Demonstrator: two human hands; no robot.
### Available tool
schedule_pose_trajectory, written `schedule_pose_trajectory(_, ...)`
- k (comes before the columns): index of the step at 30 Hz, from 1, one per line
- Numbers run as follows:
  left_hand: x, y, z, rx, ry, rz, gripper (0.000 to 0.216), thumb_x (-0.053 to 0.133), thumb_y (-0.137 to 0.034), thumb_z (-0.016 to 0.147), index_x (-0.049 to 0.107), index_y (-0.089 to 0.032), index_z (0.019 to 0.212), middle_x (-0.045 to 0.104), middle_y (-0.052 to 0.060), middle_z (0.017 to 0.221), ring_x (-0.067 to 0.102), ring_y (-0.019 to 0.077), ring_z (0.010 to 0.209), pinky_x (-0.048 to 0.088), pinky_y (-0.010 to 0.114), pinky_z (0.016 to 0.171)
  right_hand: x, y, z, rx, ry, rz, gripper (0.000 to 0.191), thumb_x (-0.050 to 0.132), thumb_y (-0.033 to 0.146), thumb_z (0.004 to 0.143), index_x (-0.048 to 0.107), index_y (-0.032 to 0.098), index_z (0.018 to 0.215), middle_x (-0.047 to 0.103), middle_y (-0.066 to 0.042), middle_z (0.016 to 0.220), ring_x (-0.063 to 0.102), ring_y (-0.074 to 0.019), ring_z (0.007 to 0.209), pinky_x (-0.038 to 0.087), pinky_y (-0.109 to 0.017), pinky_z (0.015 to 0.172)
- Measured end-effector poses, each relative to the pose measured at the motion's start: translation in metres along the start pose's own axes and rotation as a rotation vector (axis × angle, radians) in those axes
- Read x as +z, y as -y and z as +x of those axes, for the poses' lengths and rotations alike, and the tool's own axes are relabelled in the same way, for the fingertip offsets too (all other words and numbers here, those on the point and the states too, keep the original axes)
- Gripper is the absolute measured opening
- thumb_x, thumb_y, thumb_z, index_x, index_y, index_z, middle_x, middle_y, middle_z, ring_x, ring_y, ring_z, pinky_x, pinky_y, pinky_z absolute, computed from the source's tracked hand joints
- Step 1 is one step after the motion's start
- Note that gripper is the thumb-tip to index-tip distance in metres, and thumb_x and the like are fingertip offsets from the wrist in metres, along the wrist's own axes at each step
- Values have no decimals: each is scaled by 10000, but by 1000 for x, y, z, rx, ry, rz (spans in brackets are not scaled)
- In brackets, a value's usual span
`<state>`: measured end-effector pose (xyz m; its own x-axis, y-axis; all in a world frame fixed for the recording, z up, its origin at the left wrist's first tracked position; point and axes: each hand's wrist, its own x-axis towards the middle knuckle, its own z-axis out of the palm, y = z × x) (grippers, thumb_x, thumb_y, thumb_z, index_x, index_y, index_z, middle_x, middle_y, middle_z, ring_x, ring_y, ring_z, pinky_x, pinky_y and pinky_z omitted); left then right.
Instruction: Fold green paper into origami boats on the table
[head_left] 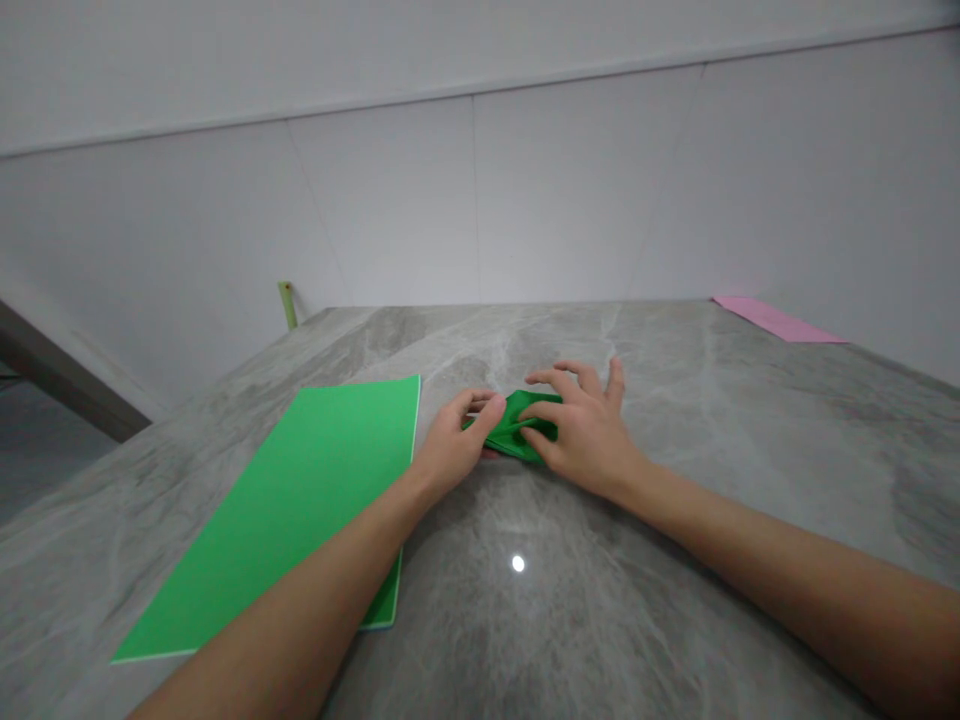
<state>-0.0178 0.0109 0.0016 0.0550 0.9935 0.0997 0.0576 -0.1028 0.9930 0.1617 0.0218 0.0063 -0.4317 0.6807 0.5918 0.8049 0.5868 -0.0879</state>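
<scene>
A small folded piece of dark green paper (516, 428) lies on the grey marble table (675, 520), between my two hands. My left hand (457, 440) pinches its left end with thumb and fingers closed on the fold. My right hand (581, 425) presses on its right side, the thumb and forefinger on the paper and the other fingers spread over the table.
A stack of bright green paper sheets (300, 500) lies flat left of my hands, under my left forearm. A pink sheet (776, 320) rests at the table's far right corner. White wall panels stand behind; a green strip (287, 304) leans at the far left edge.
</scene>
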Motion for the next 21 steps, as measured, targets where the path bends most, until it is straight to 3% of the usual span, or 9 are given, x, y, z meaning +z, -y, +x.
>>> schedule_pose_trajectory(4, -1, 0, -1, -4, -17, -22, 455, 606, -558, 817, 655, -161, 1035, 627, 132, 1060, 620, 253, 920, 551, 242, 488, -17, -32, 21, 0, 108, -144, 112, 662, 242, 792, 760, 293, 768, 710, -38, 1033, 504, -363, 1099, -76, -754, 1009)
schedule_pose_trajectory(7, -3, 0, 0, -27, -94, -37, 475, 619, -572, 789, 652, -155, 1013, 611, 140, 1068, 619, 251, 903, 540, 238, 468, -36, -79, 38, 128, 261, -257, 103, 679, 266, 766, 777, 276, 794, 705, -61, 770, 575, -329, 948, 34, -720, 1009)
schedule_pose_trajectory(9, -3, 1, 1, -26, -113, -33, 474, 634, -568, 775, 651, -153, 1005, 606, 140, 1060, 615, 250, 900, 538, 238, 463, -46, -113, 44, 161, 345, -348, 116, 676, 296, 755, 782, 278, 801, 697, -69, 745, 579, -327, 951, 120, -674, 1004)
schedule_pose_trajectory(12, -3, 1, 2, -17, -111, -22, 458, 641, -553, 773, 649, -154, 998, 602, 137, 1053, 612, 245, 892, 536, 237, 461, -50, -150, 41, 209, 447, -437, 134, 681, 293, 728, 785, 290, 811, 720, -69, 786, 580, -329, 978, 149, -650, 995)
schedule_pose_trajectory(16, -3, 2, 3, -11, -114, 1, 419, 670, -506, 761, 648, -158, 993, 602, 131, 1031, 603, 241, 894, 536, 229, 462, -39, -164, 30, 285, 581, -440, 260, 630, 153, 706, 795, 272, 869, 742, -93, 849, 627, -329, 949, 158, -667, 996)
schedule_pose_trajectory(21, -3, 2, 3, -18, -117, 15, 383, 670, -460, 765, 641, -162, 1004, 595, 120, 1006, 589, 237, 902, 540, 223, 471, -28, -161, 26, 284, 603, -426, 312, 583, 109, 683, 793, 255, 861, 735, -99, 809, 650, -320, 906, 215, -651, 990)
